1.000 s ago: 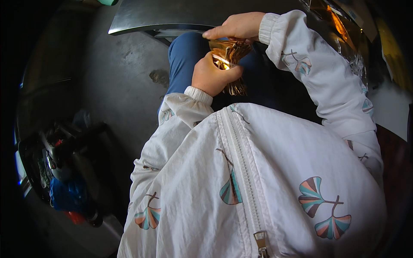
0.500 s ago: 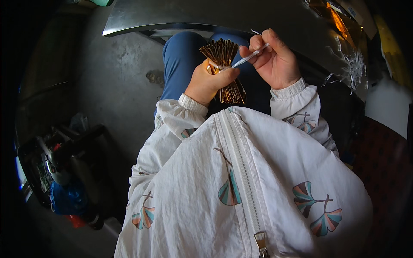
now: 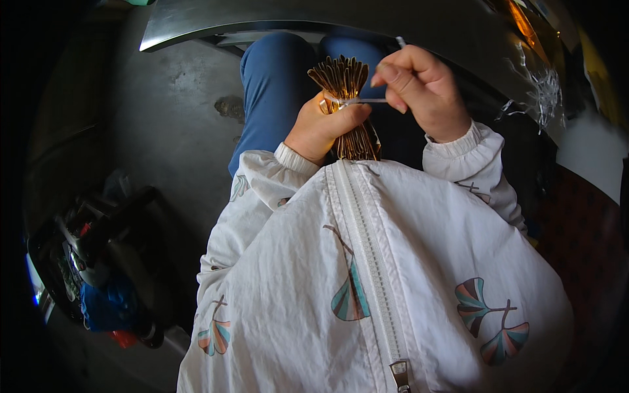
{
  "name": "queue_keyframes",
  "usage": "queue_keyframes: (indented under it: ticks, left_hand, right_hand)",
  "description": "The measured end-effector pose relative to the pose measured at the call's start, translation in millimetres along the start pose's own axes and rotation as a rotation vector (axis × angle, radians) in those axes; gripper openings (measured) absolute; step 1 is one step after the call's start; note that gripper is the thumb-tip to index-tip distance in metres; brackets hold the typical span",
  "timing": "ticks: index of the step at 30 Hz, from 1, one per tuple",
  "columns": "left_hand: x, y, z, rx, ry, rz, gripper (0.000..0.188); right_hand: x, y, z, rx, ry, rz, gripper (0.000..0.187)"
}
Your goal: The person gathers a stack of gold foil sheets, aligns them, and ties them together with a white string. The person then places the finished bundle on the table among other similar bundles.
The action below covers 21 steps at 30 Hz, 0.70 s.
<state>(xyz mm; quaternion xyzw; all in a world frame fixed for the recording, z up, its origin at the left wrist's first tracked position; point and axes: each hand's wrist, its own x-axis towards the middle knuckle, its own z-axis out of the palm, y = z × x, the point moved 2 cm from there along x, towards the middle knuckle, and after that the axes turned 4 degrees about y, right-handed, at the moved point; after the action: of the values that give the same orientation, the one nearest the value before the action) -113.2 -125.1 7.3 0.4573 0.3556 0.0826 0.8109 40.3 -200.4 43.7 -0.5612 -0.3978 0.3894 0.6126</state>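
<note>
A bundle of folded gold foil sheets point(image 3: 342, 75) stands fanned out above and below its narrow middle, over my lap. My left hand point(image 3: 322, 124) is closed round that middle, the thumb lying across the front. A pale plastic string point(image 3: 370, 101) goes round the bundle there and runs out tight to the right. Its other end is in my right hand point(image 3: 421, 85), whose fingers are curled in a pinch. A short piece of the string sticks up above those fingers.
Ahead of my knees is the edge of a dark metal table point(image 3: 216, 25). Shredded clear plastic strings point(image 3: 540, 92) hang over its right side, near gold foil point(image 3: 527, 26). At the lower left stands a dark frame with a blue bag point(image 3: 111, 302).
My right hand has moved slightly right and turned, pulling the string from a slant to nearly level. The bundle stays in my left hand.
</note>
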Motion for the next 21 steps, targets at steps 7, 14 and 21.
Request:
queue_keyframes:
  ticks: [7,14,21]
  left_hand:
    - [0,-10,2,-0.051,-0.031,-0.066,0.034]
    - [2,-11,5,-0.022,-0.032,-0.084,0.026]
    - [0,-17,5,-0.035,-0.072,-0.104,0.030]
  right_hand:
    - [-18,17,7,-0.122,0.021,0.160,0.025]
    - [-27,14,3,-0.255,-0.050,0.134,0.026]
    - [-40,19,2,-0.058,-0.051,0.292,0.024]
